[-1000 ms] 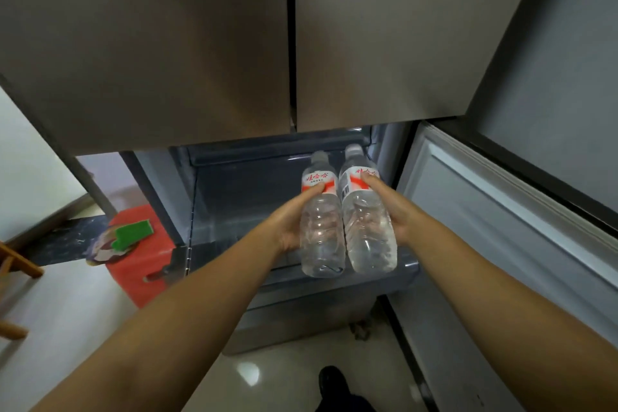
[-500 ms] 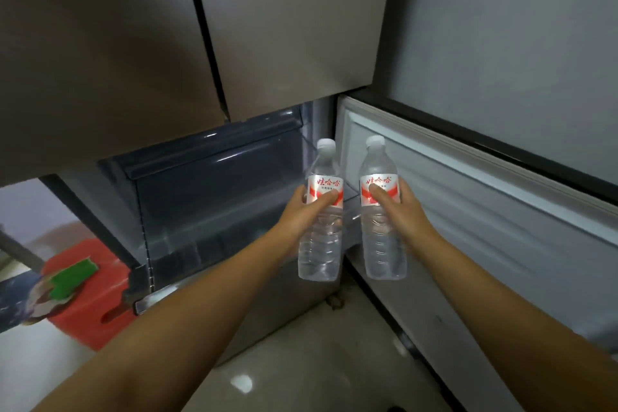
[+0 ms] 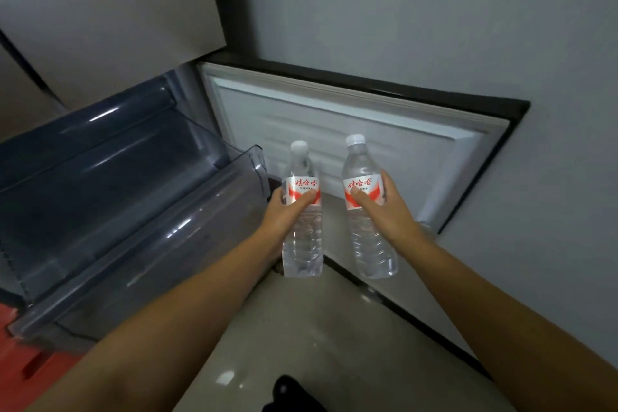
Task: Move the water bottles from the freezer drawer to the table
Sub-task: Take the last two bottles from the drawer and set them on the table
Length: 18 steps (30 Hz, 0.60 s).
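Observation:
I hold two clear water bottles with red-and-white labels and white caps, both upright in the air. My left hand point(image 3: 284, 214) grips the left bottle point(image 3: 302, 244) around its label. My right hand point(image 3: 384, 211) grips the right bottle point(image 3: 369, 244) the same way. Both bottles are to the right of the pulled-out freezer drawer point(image 3: 140, 227), a clear grey plastic bin in which I see nothing. No table is in view.
The open freezer door point(image 3: 351, 130) with its white inner lining stands just behind the bottles. A grey wall point(image 3: 434, 10) rises on the right. Closed fridge doors point(image 3: 117, 10) are above the drawer. A red object point(image 3: 20, 368) lies at the lower left, on the tiled floor point(image 3: 301, 328).
The two bottles have come out of the drawer and moved right, apart from each other. My view has swung right, from the fridge front toward the open door and the wall.

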Tool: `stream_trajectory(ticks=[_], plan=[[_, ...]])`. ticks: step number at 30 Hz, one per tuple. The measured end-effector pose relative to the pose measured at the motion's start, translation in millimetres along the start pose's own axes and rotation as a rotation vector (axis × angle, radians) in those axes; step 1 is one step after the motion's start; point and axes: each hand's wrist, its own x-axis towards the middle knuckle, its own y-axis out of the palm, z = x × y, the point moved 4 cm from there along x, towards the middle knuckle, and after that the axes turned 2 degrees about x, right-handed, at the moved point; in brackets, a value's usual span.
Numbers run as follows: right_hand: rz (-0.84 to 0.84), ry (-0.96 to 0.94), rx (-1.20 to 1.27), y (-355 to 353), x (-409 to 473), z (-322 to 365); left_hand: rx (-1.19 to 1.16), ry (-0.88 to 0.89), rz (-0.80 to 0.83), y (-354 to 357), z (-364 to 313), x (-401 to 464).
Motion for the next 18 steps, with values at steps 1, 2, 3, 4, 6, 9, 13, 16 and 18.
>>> stream_trajectory(ticks=[1,2,3,4,6,9,13,16,18], plan=[[-0.015,0.013,-0.006,-14,-13,-7,-0.006,-0.025,0.025,13,9,-10],[-0.033,0.023,-0.013,-26,-26,-14,-0.02,-0.052,0.047,24,16,-21],[-0.056,0.029,-0.013,-37,-36,-21,-0.043,-0.066,0.066,33,23,-31],[-0.088,0.039,-0.006,-54,-54,-29,-0.044,-0.075,0.097,48,29,-45],[-0.143,0.057,-0.003,-84,-86,-42,-0.006,-0.069,0.16,76,37,-71],[-0.229,0.098,-0.031,-125,-128,-55,0.048,-0.064,0.24,116,46,-101],[-0.386,0.144,-0.08,-182,-184,-68,0.17,-0.01,0.364,177,57,-135],[-0.563,0.178,-0.128,-229,-230,-73,0.237,0.06,0.441,231,57,-164],[-0.66,0.22,-0.16,-254,-255,-79,0.289,0.115,0.488,262,56,-180]])
